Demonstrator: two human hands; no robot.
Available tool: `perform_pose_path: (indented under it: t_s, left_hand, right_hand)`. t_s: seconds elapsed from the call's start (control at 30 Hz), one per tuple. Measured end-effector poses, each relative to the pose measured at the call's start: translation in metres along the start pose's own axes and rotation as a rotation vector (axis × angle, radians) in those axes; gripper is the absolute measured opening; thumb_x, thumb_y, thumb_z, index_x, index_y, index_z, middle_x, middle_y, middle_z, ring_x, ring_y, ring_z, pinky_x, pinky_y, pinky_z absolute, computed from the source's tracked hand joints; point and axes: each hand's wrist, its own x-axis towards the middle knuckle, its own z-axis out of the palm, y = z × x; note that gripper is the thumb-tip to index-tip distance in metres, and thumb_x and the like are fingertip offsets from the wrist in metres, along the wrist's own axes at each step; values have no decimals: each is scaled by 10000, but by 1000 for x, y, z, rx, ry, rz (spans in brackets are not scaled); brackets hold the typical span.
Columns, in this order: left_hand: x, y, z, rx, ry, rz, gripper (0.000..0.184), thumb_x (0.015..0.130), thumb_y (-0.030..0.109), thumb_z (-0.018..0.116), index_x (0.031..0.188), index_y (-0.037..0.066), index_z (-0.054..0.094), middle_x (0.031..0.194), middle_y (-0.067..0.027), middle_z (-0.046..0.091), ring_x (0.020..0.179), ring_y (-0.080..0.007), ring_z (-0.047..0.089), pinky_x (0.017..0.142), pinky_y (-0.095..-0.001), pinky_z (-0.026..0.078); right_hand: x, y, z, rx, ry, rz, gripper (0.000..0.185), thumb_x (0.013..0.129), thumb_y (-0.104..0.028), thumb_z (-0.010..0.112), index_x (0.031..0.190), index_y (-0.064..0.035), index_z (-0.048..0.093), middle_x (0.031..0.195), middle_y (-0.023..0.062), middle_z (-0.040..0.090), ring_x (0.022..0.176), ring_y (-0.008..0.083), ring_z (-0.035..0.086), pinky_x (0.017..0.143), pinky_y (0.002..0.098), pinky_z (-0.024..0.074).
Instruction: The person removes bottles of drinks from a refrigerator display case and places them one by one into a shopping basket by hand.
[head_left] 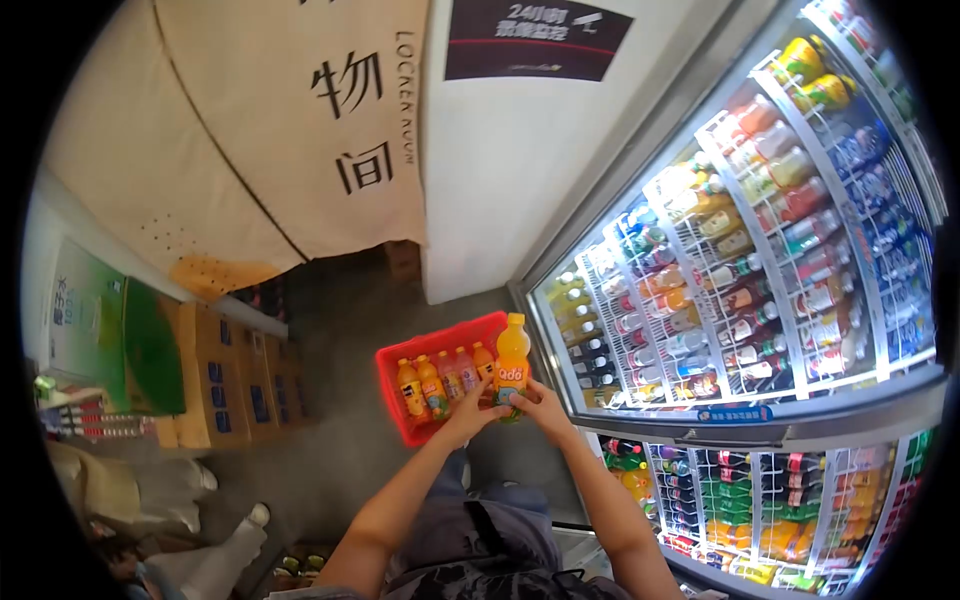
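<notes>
A large orange juice bottle [512, 348] with a yellow cap stands upright in front of me, held between both hands. My left hand [470, 410] is closed on its lower left side. My right hand [543, 412] grips the lower right side, fingers around the base. Just behind and to the left of the bottle is a red basket [388, 392]. Inside it are several smaller drink bottles in a row, among them an orange one [431, 385] and a pinkish one [466, 368]. The big bottle and my hands hide the basket's right part.
On the right is a lit drinks fridge [720, 260] with several racks of bottles and a lower section [750, 490]. Brown cartons [208, 375] and a green box [150, 345] are stacked left. A cloth curtain [290, 130] hangs ahead. Another person's legs [230, 560] show lower left.
</notes>
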Motion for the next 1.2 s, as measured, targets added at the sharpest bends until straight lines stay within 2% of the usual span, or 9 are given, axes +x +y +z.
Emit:
perform_pose_path:
  t_s: [0.37,0.57,0.67,0.7,0.8,0.9,1.03,1.13,1.2]
  left_hand:
    - [14,-106,-75,-38,150,-135,808,869,155,714,1516,65,237,1362,-120,471,1222,-203,509,956,-326,471]
    - [56,-201,-96,273,335,-73,766,872,145,687,1499,65,254,1346,-103,488,1153,-190,549,850,-307,516]
    - [73,-186,-100,-36,293,-145,713,864,146,692,1463,61,316,1269,-96,551,1088,-179,583,805,-289,525]
    - [81,-187,-103,-5,321,-135,658,863,152,695,1424,53,365,1226,-96,577,1059,-173,593,779,-283,526]
    - [97,-219,-119,37,380,-214,502,855,164,705,1289,26,493,1088,-98,636,974,-166,615,744,-287,522]
    - [113,-244,-133,235,422,-200,522,883,188,681,1327,15,469,1062,-89,634,949,-177,605,791,-304,495]
    - [125,-268,-139,197,481,-264,457,881,210,683,1260,16,517,1041,-82,642,879,-181,617,769,-329,499]
    - [129,-273,-136,508,590,-354,358,819,197,713,1081,-9,581,995,-198,669,929,-332,651,782,-409,512]
    - [134,-273,-132,529,636,-345,342,824,205,700,1060,-13,583,967,-219,667,924,-368,644,780,-437,508]
  right_hand:
    - [67,134,32,-31,38,125,621,852,-248,748,1356,-17,470,1175,103,625,1048,179,607,876,316,499]
    - [110,199,16,-123,93,120,605,850,-218,747,1333,16,469,1174,116,622,1048,185,610,895,313,494]
    - [142,244,1,-298,92,78,564,851,-219,737,1311,9,504,1158,122,641,1044,170,618,890,305,498]
    - [151,257,-3,-439,101,54,539,850,-227,731,1301,-10,531,1141,126,660,1048,158,622,890,300,498]
    - [172,270,-3,-281,13,188,591,831,-282,738,1313,-9,534,1100,146,677,1015,180,644,864,309,507]
    - [196,286,1,-463,60,181,636,821,-306,741,1338,-11,517,1100,165,676,994,216,658,841,325,514]
    - [211,307,3,-579,-30,191,604,872,-250,702,1366,15,477,1066,142,676,915,165,651,790,300,524]
    - [217,334,1,-648,-20,194,611,870,-262,700,1370,9,476,1040,143,684,884,178,662,788,303,525]
    - [223,344,0,-609,-8,205,615,866,-264,702,1375,-4,475,1034,148,687,880,196,672,794,313,526]
